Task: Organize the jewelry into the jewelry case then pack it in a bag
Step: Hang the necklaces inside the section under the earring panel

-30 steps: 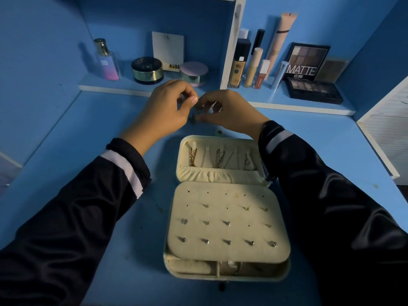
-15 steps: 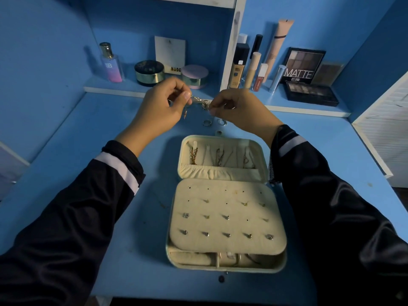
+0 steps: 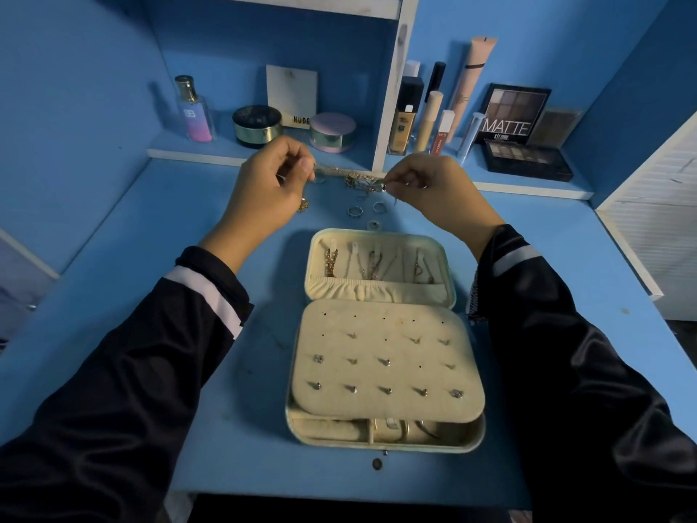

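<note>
"Head view, upper middle of the frame: what do the person's hands have?"

"The left hand point(image 3: 269, 190) and the right hand point(image 3: 433, 190) are raised above the table point(image 3: 188, 228) with a thin chain point(image 3: 349, 174) stretched between them. The left fingers point(image 3: 303, 166) are curled and pinch one end, and the right fingers point(image 3: 396, 183) are curled and pinch the other. A small tangle of links hangs from the chain near the right hand."

"Where is the jewelry case?"

"The jewelry case point(image 3: 479, 439) lies open on the table at the centre of the frame, below the hands and apart from them. Its lid lies flat at the far side, with necklaces point(image 3: 332, 262) hanging above a gathered pocket. A cream earring panel point(image 3: 384, 334) covers the base, and stud earrings point(image 3: 318, 358) sit in several of its holes. Compartments show under the panel's near edge, but what is in them is too dim to tell."

"Any loose pieces?"

"Two rings point(image 3: 354, 211) lie on the table just beyond the lid, under the chain. A small gold piece point(image 3: 303, 205) shows beside the left hand; whether it hangs or lies cannot be told."

"And behind?"

"On a shelf point(image 3: 226, 149) across the top of the frame stand a perfume bottle point(image 3: 194, 111), round jars, tubes and an eyeshadow palette point(image 3: 515, 115) marked MATTE."
</note>
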{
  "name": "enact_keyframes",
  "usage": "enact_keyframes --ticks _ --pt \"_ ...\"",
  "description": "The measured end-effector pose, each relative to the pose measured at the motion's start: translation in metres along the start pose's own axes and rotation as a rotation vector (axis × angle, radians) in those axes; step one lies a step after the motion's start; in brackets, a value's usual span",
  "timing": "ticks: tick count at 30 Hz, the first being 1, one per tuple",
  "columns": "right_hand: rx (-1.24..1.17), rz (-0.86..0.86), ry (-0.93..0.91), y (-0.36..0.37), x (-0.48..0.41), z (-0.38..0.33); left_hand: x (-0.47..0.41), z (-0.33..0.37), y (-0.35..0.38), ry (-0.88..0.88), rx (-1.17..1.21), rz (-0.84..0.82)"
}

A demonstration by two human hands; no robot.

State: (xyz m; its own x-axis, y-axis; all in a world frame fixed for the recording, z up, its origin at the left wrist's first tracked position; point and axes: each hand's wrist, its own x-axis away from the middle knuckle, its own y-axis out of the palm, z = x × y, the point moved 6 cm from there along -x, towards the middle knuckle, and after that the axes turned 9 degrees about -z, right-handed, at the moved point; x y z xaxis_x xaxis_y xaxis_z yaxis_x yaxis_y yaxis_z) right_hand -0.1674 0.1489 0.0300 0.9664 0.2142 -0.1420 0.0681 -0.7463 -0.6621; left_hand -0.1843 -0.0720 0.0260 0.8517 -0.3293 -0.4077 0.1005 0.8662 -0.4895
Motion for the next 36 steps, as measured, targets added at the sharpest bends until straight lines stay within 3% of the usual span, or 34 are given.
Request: enact_keyframes --ticks 18,24,32,36 --pt "-0.298 0.032 0.010 -0.012 0.009 -0.007 0.001 -0.024 0.003 -0.112 -0.185 -0.069" --pt "-0.412 0.019 -0.008 -0.011 0.009 -0.009 0.003 -0.025 0.003 -0.156 -0.151 -0.077" --pt "-0.465 -0.010 -0.058 0.003 0.006 -0.024 0.003 0.001 0.015 -0.056 -0.052 -0.018" --pt "-0.506 -0.005 -0.060 0.005 0.004 -0.029 0.003 0.009 0.023 -0.047 0.059 -0.064"
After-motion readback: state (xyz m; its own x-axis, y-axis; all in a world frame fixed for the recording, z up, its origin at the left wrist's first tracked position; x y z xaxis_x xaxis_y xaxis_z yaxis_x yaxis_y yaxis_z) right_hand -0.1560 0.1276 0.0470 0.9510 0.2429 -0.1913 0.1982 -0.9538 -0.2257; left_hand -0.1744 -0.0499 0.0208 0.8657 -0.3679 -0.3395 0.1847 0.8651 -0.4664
